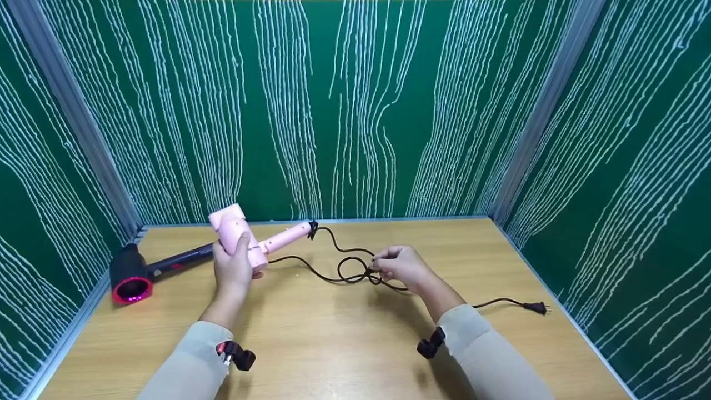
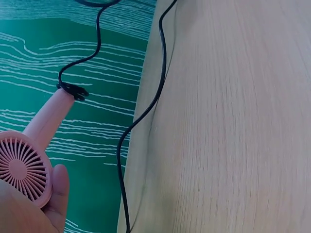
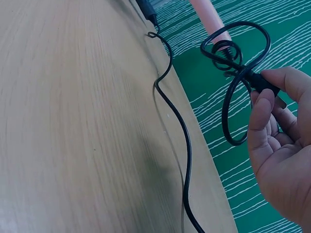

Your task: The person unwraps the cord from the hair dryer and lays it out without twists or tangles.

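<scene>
My left hand (image 1: 232, 272) grips a pink hair dryer (image 1: 233, 232) by its barrel, thumb along the top, at the left of the table. The dryer's handle (image 1: 289, 236) points right, and its vented rear shows in the left wrist view. From the handle's end a black cord (image 1: 336, 244) runs over to my right hand (image 1: 405, 265). There, thumb and fingers pinch the black plug (image 3: 262, 83), its prongs mostly hidden by the fingers. Loose loops of cord (image 3: 225, 116) hang beside the plug.
A black hair dryer (image 1: 128, 269) with a red-rimmed nozzle lies at the table's left, its handle partly behind my left hand. Its cord (image 1: 303, 261) crosses the wooden table (image 1: 322, 344) to a plug (image 1: 536, 308) at right. Green, white-streaked walls (image 1: 477, 111) enclose the table.
</scene>
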{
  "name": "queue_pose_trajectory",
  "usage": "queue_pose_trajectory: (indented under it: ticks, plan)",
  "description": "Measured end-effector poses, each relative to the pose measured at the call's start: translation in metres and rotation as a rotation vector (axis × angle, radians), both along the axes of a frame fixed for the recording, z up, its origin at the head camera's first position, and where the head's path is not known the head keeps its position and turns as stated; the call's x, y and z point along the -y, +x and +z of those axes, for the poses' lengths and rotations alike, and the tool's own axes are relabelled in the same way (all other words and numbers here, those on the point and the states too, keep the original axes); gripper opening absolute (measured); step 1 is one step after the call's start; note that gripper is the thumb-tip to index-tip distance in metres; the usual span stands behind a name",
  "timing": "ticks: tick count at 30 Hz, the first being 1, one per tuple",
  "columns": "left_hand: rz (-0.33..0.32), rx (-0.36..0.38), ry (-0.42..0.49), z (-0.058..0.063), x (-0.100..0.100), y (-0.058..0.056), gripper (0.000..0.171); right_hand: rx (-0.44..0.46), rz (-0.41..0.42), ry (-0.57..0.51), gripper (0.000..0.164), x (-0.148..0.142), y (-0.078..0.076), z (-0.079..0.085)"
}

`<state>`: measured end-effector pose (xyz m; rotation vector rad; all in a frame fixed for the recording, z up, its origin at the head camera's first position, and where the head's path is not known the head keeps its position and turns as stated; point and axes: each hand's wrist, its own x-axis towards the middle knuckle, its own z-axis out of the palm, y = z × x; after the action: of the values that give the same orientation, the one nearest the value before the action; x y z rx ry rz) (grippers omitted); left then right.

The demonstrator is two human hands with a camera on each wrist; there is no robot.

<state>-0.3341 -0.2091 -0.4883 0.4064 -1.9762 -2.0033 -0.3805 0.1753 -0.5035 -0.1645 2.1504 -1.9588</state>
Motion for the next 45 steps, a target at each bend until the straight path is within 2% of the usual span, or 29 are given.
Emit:
queue_pose_trajectory:
  ticks: [10,14,20,25,36,45]
  plan:
    - [-0.059,0.002,0.155,0.002,-0.001,0.001,0.073,0.002,-0.006,0.007,0.01,-0.003,-0.002,-0.008]
    - [-0.105,0.017,0.199,0.006,-0.003,0.003,0.072,0.009,-0.023,0.031,0.008,-0.006,-0.005,-0.012]
    - [-0.179,0.025,0.239,0.011,-0.005,0.007,0.063,0.023,-0.036,0.055,0.004,-0.009,-0.008,-0.015]
    - [-0.239,0.03,0.277,0.015,-0.005,0.009,0.058,0.035,-0.039,0.063,0.01,-0.011,-0.009,-0.017]
    - [-0.363,0.063,0.327,0.019,-0.002,0.01,0.062,0.032,-0.052,0.131,0.005,-0.016,-0.016,-0.015]
    - [-0.505,0.12,0.347,0.019,0.003,0.011,0.068,0.034,-0.057,0.167,0.003,-0.02,-0.025,-0.012]
